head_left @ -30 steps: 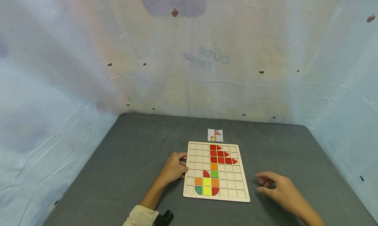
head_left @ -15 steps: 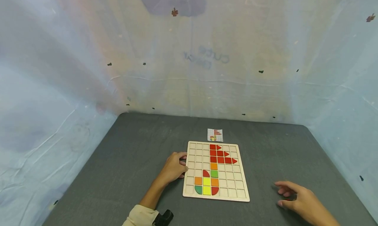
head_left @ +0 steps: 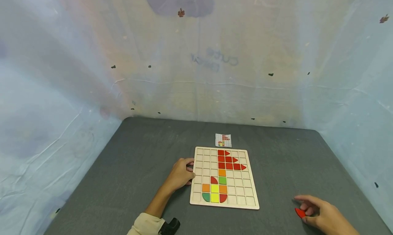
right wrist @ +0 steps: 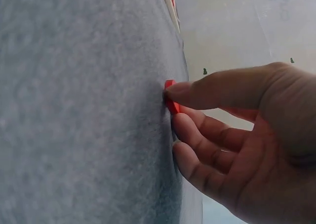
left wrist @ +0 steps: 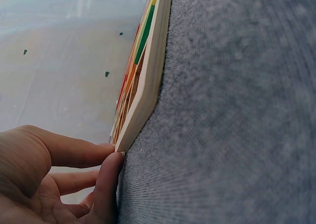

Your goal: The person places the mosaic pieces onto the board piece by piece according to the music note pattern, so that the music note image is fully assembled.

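Note:
My left hand (head_left: pixel 180 173) holds the left edge of a wooden grid board (head_left: pixel 242 187), with thumb and fingertips at its rim. In the left wrist view, the board (left wrist: pixel 143 98) is seen nearly edge-on, and the thumb and a finger meet at its side. To the right of the board, my right hand (head_left: pixel 325 214) pinches a small red tile (head_left: pixel 300 213) close to the table. In the right wrist view, the thumb covers part of this red tile (right wrist: pixel 173 105), so its full shape is hidden. Red, orange, yellow and green tiles sit in the board's cells.
A small printed card (head_left: pixel 223 140) with a coloured grid pattern lies behind the board. Everything rests on a dark grey table (head_left: pixel 153 143). Pale hanging sheeting (head_left: pixel 196 102) surrounds the table at the back and sides.
My right hand has moved right and nearer the front edge, away from the board. A red tile now shows between its fingers. The left hand and board stay put.

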`<move>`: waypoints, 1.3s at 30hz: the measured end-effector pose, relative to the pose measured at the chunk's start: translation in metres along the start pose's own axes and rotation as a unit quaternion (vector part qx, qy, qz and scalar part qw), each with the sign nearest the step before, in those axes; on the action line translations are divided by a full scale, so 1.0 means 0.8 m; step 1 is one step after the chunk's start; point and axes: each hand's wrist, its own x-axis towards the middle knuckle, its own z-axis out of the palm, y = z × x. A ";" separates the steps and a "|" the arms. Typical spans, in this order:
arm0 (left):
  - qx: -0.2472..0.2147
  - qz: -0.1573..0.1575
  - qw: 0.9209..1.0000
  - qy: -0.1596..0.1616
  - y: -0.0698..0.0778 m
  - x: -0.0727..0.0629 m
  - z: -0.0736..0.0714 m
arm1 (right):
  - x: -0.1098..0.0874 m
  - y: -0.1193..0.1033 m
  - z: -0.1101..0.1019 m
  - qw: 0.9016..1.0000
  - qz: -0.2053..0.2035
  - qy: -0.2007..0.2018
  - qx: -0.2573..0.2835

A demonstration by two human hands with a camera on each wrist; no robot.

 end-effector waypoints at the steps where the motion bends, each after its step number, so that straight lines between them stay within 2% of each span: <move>1: 0.000 0.001 1.000 0.000 0.000 0.000 0.000 | 0.000 0.001 0.001 1.000 0.000 -0.001 0.001; 6: -0.002 0.001 1.000 -0.003 0.001 0.000 -0.001 | -0.002 0.002 0.003 1.000 0.008 0.005 -0.015; 9: -0.001 -0.001 1.000 -0.003 0.001 0.000 -0.001 | -0.003 0.004 0.001 1.000 -0.010 -0.002 -0.017; 13: -0.001 -0.001 1.000 -0.002 0.001 0.000 0.000 | -0.003 0.008 -0.003 0.999 -0.037 -0.028 0.005; 16: 0.002 -0.001 1.000 -0.001 0.000 0.000 0.000 | -0.002 0.009 -0.002 0.999 -0.029 -0.038 0.019; 23: -0.002 -0.001 1.000 -0.005 -0.001 0.000 -0.001 | 0.000 0.008 0.002 0.999 -0.017 -0.003 -0.032; 29: -0.002 0.001 1.000 -0.006 0.000 -0.001 -0.002 | 0.001 0.000 0.004 0.999 0.003 0.008 -0.043; 35: 0.001 0.005 1.000 -0.003 0.002 -0.002 -0.002 | 0.005 -0.008 0.006 0.997 -0.047 0.014 -0.052; 39: 0.002 0.004 1.000 -0.002 0.002 -0.002 -0.001 | 0.008 -0.019 0.011 0.994 -0.092 0.038 -0.054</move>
